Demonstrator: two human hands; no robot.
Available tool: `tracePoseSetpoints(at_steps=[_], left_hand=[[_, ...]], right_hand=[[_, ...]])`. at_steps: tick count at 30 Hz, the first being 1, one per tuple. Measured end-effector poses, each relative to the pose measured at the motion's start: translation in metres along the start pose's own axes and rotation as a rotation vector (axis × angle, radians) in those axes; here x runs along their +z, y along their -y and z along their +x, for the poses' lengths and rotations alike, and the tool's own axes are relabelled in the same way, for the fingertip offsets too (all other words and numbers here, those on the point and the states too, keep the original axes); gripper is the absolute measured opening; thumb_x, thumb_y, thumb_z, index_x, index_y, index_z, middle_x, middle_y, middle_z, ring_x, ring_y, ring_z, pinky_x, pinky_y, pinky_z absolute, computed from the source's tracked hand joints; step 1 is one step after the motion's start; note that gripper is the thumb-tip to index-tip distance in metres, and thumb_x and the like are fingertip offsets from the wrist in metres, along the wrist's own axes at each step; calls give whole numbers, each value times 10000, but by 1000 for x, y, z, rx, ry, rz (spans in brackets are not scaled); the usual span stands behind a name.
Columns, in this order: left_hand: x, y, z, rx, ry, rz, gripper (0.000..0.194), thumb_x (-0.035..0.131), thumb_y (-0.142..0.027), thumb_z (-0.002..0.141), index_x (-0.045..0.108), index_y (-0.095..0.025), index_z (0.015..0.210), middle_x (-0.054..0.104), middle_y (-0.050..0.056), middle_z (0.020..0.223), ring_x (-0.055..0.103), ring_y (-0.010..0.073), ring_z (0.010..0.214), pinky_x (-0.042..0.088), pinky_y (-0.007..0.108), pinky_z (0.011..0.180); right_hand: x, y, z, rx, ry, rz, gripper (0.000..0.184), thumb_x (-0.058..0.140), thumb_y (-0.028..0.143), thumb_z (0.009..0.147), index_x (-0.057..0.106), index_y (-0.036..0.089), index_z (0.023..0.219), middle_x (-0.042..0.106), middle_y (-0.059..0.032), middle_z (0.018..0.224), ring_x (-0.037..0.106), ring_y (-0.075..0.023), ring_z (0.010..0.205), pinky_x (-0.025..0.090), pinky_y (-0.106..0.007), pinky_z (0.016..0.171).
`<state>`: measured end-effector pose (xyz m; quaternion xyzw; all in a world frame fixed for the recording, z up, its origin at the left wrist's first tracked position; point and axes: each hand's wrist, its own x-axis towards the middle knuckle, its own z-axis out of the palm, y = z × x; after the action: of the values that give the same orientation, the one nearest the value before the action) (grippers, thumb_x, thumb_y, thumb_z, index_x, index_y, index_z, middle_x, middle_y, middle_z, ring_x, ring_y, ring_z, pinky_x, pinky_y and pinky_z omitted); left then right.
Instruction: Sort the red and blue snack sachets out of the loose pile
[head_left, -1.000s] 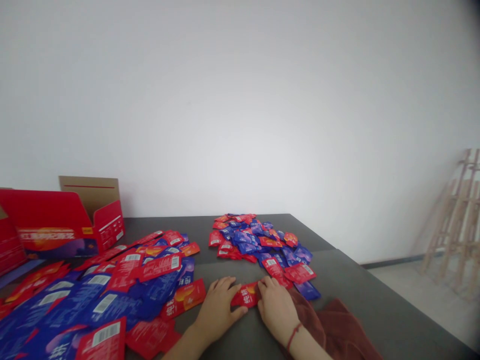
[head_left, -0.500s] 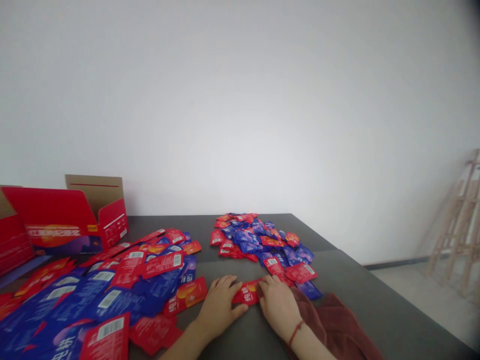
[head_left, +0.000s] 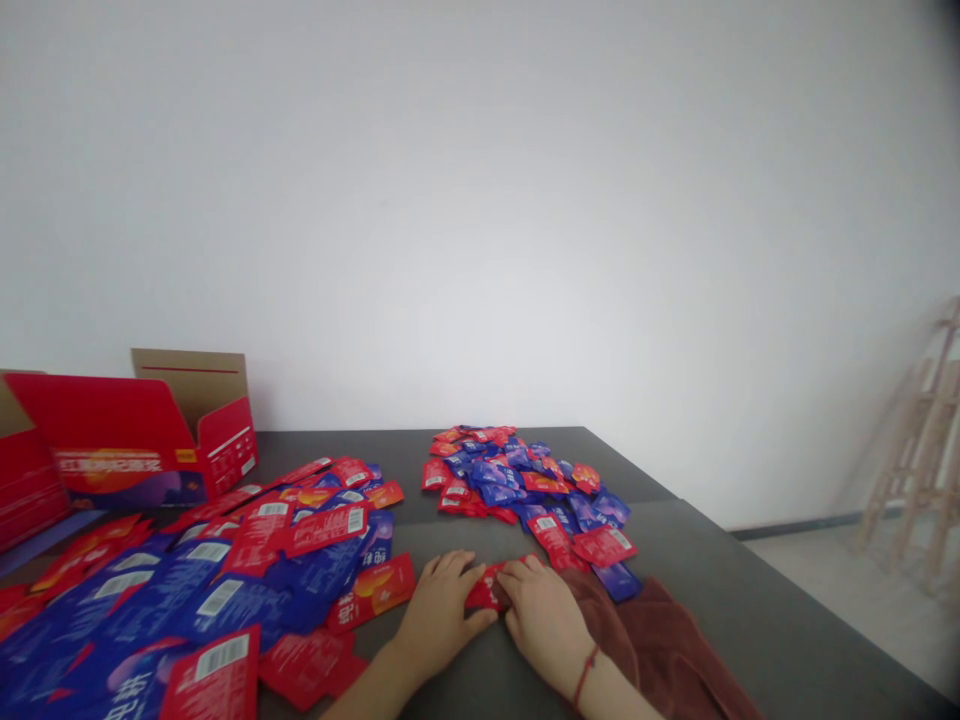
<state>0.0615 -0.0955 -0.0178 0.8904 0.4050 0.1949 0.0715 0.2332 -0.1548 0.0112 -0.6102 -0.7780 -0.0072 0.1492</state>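
Observation:
A small red packet (head_left: 484, 588) lies flat on the dark table between my two hands. My left hand (head_left: 439, 605) pins its left end, fingers and thumb spread around the edge. In my right hand (head_left: 547, 610) is a bunched brown cloth (head_left: 660, 640), its front part pressed onto the packet under my fingers. The rest of the cloth trails over the table to the right, past my wrist. Part of the packet is covered by the right hand. Another red and orange packet (head_left: 382, 588) lies just left of my left hand.
A large spread of blue and red packets (head_left: 225, 600) covers the table's left side. Beyond my hands is a second pile of smaller packets (head_left: 502, 475). An opened red carton (head_left: 124, 430) stands back left. Wooden easels (head_left: 919, 450) lean at the right wall.
My right hand has slid a little left over the red packet, bringing the cloth with it and covering more of the print. My left hand stays in place.

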Motion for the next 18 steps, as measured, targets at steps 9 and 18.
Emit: tracePoseSetpoints(at_steps=[9, 18], left_hand=[[-2, -2, 0, 7, 8, 8, 502, 674, -392, 794, 582, -239, 1263, 539, 88, 1349, 448, 279, 1262, 311, 455, 1070], [-9, -2, -1, 1, 76, -20, 573, 696, -420, 763, 561, -241, 1290, 491, 98, 1397, 415, 288, 1296, 293, 465, 1089]], right_hand=[[-3, 0, 10, -10, 35, -72, 328, 442, 128, 793, 653, 161, 1042, 661, -83, 1050, 504, -254, 990, 370, -353, 853], [-12, -1, -4, -112, 70, 72, 337, 459, 124, 772, 674, 221, 1013, 674, -18, 1082, 515, -215, 1008, 342, -305, 919]])
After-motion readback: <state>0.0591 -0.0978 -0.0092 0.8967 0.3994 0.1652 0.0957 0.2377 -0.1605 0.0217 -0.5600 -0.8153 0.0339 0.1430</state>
